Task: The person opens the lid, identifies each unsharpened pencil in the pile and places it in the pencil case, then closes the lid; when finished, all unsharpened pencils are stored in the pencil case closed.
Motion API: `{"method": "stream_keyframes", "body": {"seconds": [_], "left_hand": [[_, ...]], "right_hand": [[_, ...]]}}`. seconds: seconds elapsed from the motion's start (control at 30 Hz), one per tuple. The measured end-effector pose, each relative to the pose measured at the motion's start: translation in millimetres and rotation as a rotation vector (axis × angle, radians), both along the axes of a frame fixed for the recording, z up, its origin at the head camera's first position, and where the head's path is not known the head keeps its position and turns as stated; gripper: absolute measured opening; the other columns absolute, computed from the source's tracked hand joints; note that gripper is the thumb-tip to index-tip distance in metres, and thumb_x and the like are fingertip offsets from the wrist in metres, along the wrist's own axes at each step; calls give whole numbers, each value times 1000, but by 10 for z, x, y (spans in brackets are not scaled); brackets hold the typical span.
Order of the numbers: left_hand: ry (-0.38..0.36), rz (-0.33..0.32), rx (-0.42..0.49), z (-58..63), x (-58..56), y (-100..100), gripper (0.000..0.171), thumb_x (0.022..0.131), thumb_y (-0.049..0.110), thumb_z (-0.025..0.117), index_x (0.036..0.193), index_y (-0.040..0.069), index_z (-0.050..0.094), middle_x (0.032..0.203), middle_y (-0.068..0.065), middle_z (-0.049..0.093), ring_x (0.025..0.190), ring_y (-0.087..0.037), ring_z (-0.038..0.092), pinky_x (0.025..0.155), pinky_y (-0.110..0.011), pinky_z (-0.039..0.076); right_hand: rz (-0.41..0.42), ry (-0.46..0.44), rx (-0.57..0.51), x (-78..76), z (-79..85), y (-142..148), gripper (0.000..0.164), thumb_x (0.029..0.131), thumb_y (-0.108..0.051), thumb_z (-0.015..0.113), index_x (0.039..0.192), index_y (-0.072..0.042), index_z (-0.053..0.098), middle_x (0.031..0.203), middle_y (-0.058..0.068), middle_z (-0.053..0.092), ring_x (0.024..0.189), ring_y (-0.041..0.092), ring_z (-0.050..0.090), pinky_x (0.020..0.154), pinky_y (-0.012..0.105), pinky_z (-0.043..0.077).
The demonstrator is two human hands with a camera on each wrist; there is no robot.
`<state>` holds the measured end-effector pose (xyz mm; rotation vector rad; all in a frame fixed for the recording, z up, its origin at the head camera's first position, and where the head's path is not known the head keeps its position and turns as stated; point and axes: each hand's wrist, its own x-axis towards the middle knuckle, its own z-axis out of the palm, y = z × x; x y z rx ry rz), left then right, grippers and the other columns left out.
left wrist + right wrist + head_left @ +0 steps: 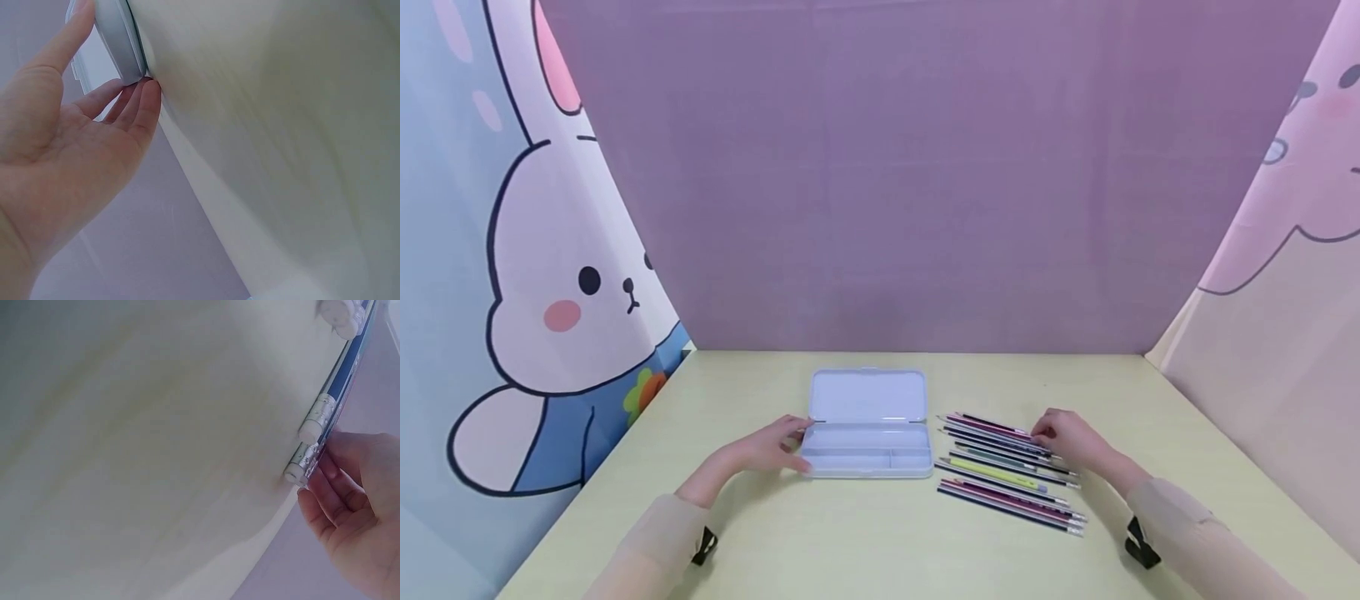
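Observation:
An open pale plastic pencil case (871,465) lies on the table, its lid (868,396) tipped back away from me. My left hand (771,447) holds the case by its left side, thumb at the near corner and fingers toward the hinge. In the left wrist view those fingers (145,106) press against its end. To the right lie several pencils (1000,473) in a loose row, mostly dark striped, one yellow-green. At the far end of this row my right hand (1071,437) pinches a pencil near its eraser end; its fingertips are partly hidden behind eraser ends (303,465) in the right wrist view.
The pale yellow table (850,542) runs back to a purple cloth backdrop (880,183). Printed cartoon curtains (580,217) hang at both sides. The case has compartments, with a divider (891,459) in the near half. The pencils lie close beside its right edge.

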<state>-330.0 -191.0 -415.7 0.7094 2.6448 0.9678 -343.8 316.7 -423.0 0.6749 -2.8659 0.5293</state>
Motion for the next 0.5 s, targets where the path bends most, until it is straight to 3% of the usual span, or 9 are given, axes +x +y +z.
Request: {"method": "stream_keyframes", "body": {"seconds": [0.33,0.5], "left_hand": [[12,2,-10,11,-5,-11,79,80,30,74,141,-3,36,132,-21,42,119,-35,46,98,-47,45],[3,2,-3,-6,-8,-18,79,81,31,73,141,-2,36,132,-20,42,120,-35,46,98,-48,45]], "right_hand": [[-18,-70,-89,27,81,-21,6,87,-11,65,83,-7,65,74,-3,62,67,6,52,59,22,47],[-8,1,-99,47,169,-14,5,86,-10,65,83,-7,66,76,-2,64,68,5,54,61,24,49]]}}
